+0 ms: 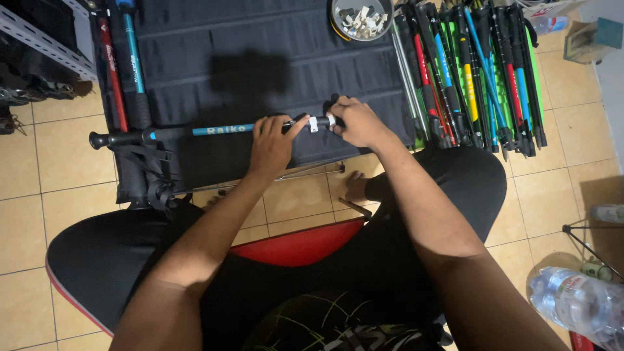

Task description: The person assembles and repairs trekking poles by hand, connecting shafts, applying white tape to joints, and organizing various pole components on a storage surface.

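**Pole clamp work on cot**

Tiled floor, dark folding cot (273, 39) serving as table. Blue trekking pole (221, 129) is lying across it. Left hand (272, 144) is pinching the shaft, fingers closed on it; right hand (356, 121) is gripping the white clamp (314, 123). Risk: the pole may be rolling off the front edge if either grip slackens.

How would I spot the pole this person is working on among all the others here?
Find the dark mat spread across the tiled floor. One blue-and-black pole lies crosswise along its near edge, handle to the left, with the left hand and right hand gripping it around a small white clip. Unlike the pile of poles at the right, it lies alone and sideways.
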